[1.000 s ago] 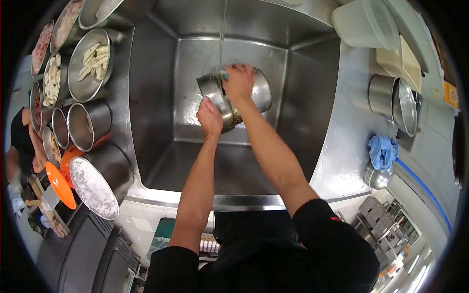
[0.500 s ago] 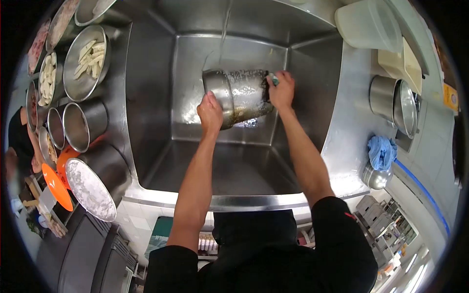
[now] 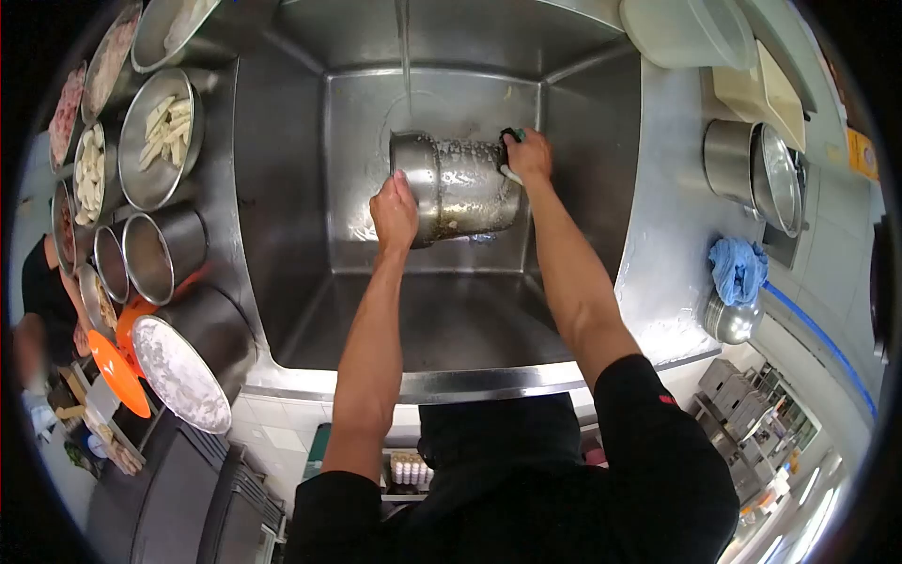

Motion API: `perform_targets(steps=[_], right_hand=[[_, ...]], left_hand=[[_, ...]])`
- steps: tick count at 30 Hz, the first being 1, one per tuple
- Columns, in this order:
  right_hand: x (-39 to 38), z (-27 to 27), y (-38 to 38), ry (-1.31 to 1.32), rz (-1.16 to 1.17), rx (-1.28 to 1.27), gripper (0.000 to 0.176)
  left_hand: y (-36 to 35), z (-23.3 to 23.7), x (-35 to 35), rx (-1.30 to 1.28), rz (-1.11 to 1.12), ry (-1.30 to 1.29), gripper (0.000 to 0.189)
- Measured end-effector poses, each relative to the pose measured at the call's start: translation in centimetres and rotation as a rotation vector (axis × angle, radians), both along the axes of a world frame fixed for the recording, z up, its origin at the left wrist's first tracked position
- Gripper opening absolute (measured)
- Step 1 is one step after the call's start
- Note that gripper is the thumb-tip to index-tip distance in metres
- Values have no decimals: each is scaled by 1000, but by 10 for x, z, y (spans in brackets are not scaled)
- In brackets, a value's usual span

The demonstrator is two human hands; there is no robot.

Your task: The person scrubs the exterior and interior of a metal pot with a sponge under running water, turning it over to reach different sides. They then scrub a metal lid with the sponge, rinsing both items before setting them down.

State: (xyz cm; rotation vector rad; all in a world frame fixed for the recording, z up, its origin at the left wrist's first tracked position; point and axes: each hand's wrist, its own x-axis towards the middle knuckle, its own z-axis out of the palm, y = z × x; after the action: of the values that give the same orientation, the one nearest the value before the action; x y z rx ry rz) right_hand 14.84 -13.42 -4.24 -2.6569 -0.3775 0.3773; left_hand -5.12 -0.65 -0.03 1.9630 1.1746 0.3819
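Note:
A steel pot (image 3: 470, 186) lies on its side in the deep metal sink (image 3: 451, 324), its wall wet with suds and brownish near the lower side. My left hand (image 3: 395, 212) is closed on the pot's rim at the left end. At the opposite end, my right hand (image 3: 530, 156) grips a dark and green scrubber (image 3: 512, 136) against the pot's base. A whitish strip shows under that hand; I cannot make out what it belongs to. A thin stream of water (image 3: 404, 47) falls into the sink behind the pot.
On the left counter stand a bowl of pale strips (image 3: 169, 132), several steel containers and a pot of white powder (image 3: 183, 371). To the right are a steel pot (image 3: 731, 167), a blue cloth (image 3: 738, 271) and a translucent tub (image 3: 672, 33). Another person (image 3: 47, 291) stands far left.
My right hand has shifted slightly up and left along the pot's base, with the scrubber turned upward. My left hand still grips the rim. The view has moved a little.

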Motion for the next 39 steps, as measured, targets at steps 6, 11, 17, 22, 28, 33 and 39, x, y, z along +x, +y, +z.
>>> perform_targets(steps=[6, 11, 17, 22, 28, 33, 39], right_hand=[[-89, 38, -44, -47, -134, 18, 28], [41, -41, 0, 524, 25, -311, 58], [49, -53, 0, 619, 44, -311, 64], [-12, 4, -22, 113, -18, 14, 41], [-60, 52, -4, -211, 437, 132, 33], [-38, 36, 62, -248, 283, 76, 34], [-88, 61, 28, -110, 372, 52, 38]], left_hand=[[4, 1, -1, 7, -84, 12, 43], [5, 4, -4, -42, -100, 7, 42], [3, 3, 4, 18, -87, 81, 40], [17, -7, 25, -78, -76, 97, 42], [41, -10, 66, -402, 101, 251, 44], [38, -21, 67, -361, 224, 247, 45], [41, -17, 70, -259, 88, 382, 45]])
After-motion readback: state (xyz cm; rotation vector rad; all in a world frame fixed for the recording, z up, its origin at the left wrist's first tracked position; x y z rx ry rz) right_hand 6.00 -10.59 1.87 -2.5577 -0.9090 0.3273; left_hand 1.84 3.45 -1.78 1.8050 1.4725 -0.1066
